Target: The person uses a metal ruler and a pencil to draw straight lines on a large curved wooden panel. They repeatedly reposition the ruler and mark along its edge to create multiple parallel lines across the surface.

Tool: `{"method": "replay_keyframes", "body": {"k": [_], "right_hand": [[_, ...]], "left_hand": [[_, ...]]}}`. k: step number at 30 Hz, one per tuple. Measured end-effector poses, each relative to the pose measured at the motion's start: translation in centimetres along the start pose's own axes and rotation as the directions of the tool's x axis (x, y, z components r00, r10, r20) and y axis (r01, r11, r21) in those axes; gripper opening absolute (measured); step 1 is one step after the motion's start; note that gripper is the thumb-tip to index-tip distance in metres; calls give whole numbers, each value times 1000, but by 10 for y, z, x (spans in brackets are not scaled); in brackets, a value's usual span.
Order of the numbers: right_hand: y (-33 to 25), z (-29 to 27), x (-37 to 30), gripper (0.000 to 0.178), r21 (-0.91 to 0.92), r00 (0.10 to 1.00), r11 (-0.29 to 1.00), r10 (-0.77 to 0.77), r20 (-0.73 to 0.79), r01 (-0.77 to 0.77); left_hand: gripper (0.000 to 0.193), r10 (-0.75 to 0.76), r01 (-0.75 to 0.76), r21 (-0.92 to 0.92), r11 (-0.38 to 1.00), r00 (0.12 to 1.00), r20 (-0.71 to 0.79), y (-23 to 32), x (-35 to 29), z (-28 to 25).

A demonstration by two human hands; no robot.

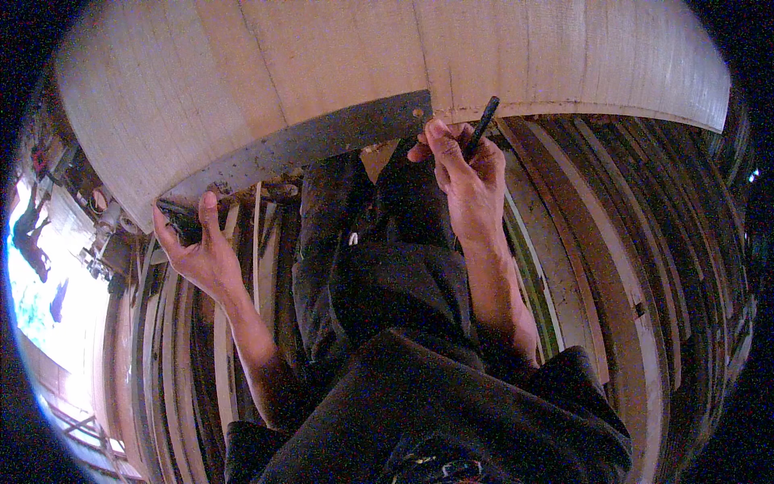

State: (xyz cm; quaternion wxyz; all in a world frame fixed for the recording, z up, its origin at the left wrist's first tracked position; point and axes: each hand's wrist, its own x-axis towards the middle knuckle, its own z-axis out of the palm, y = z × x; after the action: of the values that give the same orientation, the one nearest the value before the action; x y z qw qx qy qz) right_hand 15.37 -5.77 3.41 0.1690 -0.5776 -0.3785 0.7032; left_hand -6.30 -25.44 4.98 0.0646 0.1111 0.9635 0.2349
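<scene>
Gripping black stick (487, 118) in right hand (469, 181), metal blade (322, 133) in left hand (200, 254); may skew blade on upper-frame board (363, 56) through one-ended hold.

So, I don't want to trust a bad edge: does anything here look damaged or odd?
Yes, mildly: the dark metal straightedge has brown speckles, mostly toward its left half and near edge. They could be rust or dirt; the pale wooden panel looks cleaner. Nothing else clearly stands out.
</scene>
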Motion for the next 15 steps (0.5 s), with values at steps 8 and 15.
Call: {"method": "replay_keyframes", "body": {"k": [8, 15], "right_hand": [[0, -3, 2, 22, -18, 999, 999, 43, -12, -43], [1, -4, 2, 21, 0, 1000, 1000, 4, -4, -4]], "left_hand": [[87, -4, 3, 47, 999, 1000, 10, 3, 0, 0], [89, -7, 6, 65, 998, 1000, 17, 6, -1, -1]]}}
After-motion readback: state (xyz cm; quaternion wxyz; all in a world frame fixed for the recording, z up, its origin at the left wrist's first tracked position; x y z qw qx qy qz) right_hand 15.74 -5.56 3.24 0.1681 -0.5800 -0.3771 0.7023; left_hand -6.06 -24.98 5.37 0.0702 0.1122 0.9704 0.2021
